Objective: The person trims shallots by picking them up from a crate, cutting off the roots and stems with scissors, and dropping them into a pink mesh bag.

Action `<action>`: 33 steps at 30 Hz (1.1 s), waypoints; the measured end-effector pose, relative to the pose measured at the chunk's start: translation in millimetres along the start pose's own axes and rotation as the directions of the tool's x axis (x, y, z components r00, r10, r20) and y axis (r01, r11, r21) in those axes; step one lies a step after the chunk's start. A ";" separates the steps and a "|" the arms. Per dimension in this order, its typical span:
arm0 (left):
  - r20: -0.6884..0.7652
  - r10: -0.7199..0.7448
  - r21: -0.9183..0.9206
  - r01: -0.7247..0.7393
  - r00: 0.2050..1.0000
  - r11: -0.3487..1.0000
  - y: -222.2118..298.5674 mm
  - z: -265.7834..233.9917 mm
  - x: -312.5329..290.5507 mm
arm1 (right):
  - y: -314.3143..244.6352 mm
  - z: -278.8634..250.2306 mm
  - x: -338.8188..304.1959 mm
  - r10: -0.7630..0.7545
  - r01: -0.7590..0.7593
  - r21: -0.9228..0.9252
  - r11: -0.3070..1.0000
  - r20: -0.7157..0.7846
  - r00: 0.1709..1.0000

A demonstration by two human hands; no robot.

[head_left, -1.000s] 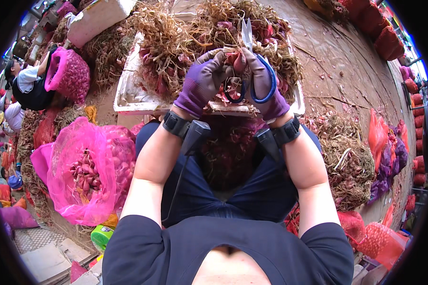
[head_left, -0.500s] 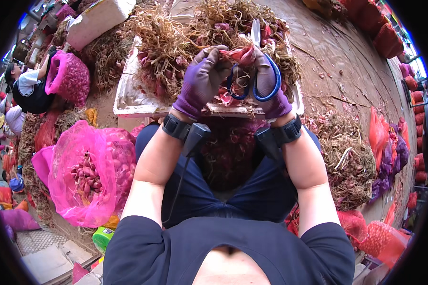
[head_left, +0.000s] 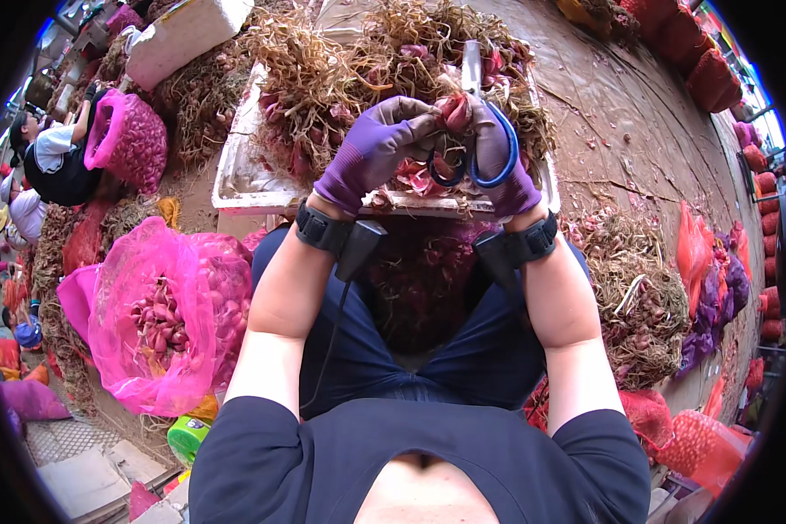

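Both my hands wear purple gloves with greyish palms and meet over a white foam tray [head_left: 227, 194] heaped with dried shallots [head_left: 301, 61]. My left hand [head_left: 377, 148] is closed, its thumb and fingertips pinching the left side of a red shallot [head_left: 454, 113]. My right hand [head_left: 498, 157] steadies the same shallot with its fingertips. Blue-handled scissors [head_left: 505, 129] hang in that right hand, the blades pointing away from me. Loose red skins [head_left: 417, 178] lie in the tray beneath the hands. The shallot's underside is hidden by the fingers.
A pink mesh bag [head_left: 118, 349] of trimmed shallots stands open at my left. More untrimmed shallots [head_left: 633, 306] are piled at my right, beside red and purple net bags [head_left: 716, 297]. A person [head_left: 57, 162] sits at the far left beside another pink bag [head_left: 131, 140].
My left hand has moved slightly right, closer to the right hand. The shallot now stands more upright, and the dry stem stretched toward my left fingers no longer shows.
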State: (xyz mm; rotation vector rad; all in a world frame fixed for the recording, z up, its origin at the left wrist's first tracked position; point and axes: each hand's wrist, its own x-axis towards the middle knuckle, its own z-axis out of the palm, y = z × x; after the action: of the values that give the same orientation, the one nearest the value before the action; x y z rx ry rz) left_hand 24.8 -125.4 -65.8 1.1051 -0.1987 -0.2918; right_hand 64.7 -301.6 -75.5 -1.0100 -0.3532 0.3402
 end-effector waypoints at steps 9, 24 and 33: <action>0.048 0.104 0.194 -0.111 0.993 0.975 -5.0 0.5 0.9 | -14.4 35.2 -20.0 0.055 -0.183 -0.400 0.898 -0.312 0.949; -0.218 0.286 0.382 -0.188 0.933 0.905 -16.6 0.8 5.3 | -6.6 21.4 -12.8 -0.095 -0.091 -0.560 0.824 -0.293 0.951; -0.103 0.545 0.727 -0.311 0.832 0.612 -26.0 1.7 9.6 | 0.5 24.5 -15.9 -0.065 -0.054 -0.411 0.910 -0.270 0.961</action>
State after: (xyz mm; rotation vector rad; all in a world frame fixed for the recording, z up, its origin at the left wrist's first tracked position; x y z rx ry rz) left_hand 29.9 -140.8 -88.2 1.7841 -0.2950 0.4603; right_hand 39.7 -289.7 -66.1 -1.4574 -0.1732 0.1116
